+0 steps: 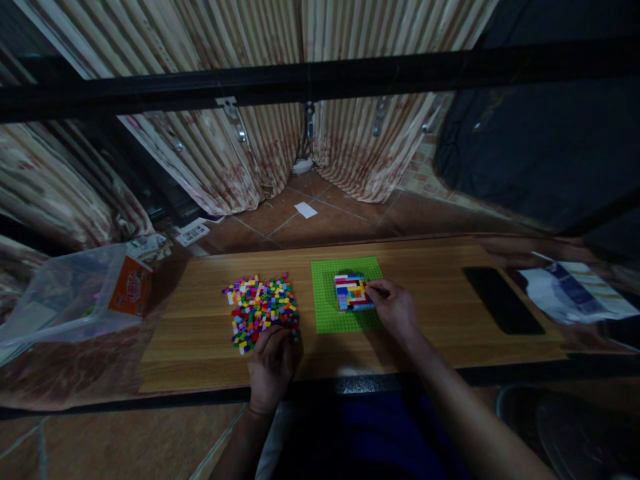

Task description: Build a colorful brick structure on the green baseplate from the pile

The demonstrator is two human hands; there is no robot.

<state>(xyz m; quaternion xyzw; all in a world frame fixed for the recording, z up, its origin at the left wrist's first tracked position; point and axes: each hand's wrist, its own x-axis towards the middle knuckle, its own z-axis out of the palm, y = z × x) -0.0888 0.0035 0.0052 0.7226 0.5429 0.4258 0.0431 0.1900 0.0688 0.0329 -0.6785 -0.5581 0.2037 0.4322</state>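
A green studded baseplate (325, 313) lies on the wooden board, carrying a small block of multicoloured building bricks (353, 293) with red, blue, white and yellow on top. At the block's right edge is my right hand (395, 307), thumb and forefinger pinched together. Whatever is between those fingertips is too small to make out. To the left, loose building bricks (263, 303) of many colours are spread in a pile. My left hand (271, 363) rests at the near edge of this pile with its fingers curled closed, and its fingertips are partly hidden.
The wooden board (200, 347) bears a black phone-like slab (503, 300) on the right. Beyond that lies a white and blue plastic packet (575, 290). A clear plastic box (75, 287) with an orange label stands at the left. Striped curtains (265, 147) hang behind.
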